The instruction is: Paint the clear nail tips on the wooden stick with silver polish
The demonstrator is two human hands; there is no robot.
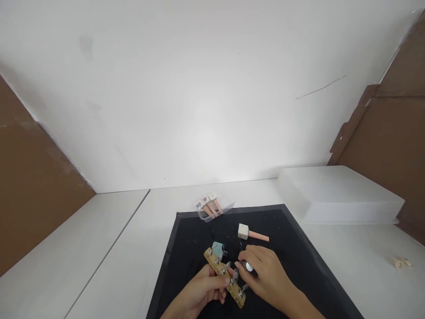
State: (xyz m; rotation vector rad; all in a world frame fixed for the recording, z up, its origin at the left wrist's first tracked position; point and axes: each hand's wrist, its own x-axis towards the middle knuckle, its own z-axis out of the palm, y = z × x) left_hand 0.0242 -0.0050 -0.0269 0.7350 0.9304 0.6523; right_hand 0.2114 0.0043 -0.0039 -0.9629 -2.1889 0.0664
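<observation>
My left hand [210, 284] grips a wooden strip [236, 292] with a row of several round metal knobs, its thumb lying across the top. The strip tilts down to the right, and small clear pieces [235, 275] stick out along its right side. Close to these pieces, my right hand [264, 274] has its fingers curled round a small object with a white rounded end [248, 266]. Most of that object is hidden by the fingers, so its kind is unclear. Just beyond the strip's upper end is a pale teal object [218, 249], partly covered by the strip.
A white square bottle with a long pink cap [243, 231] lies on the black mat [199, 230]. Behind it, a clear tray [229, 206] holds several similar bottles. A white box-shaped block [345, 195] and small beige rings [401, 262] are at right. Cardboard panels flank the table.
</observation>
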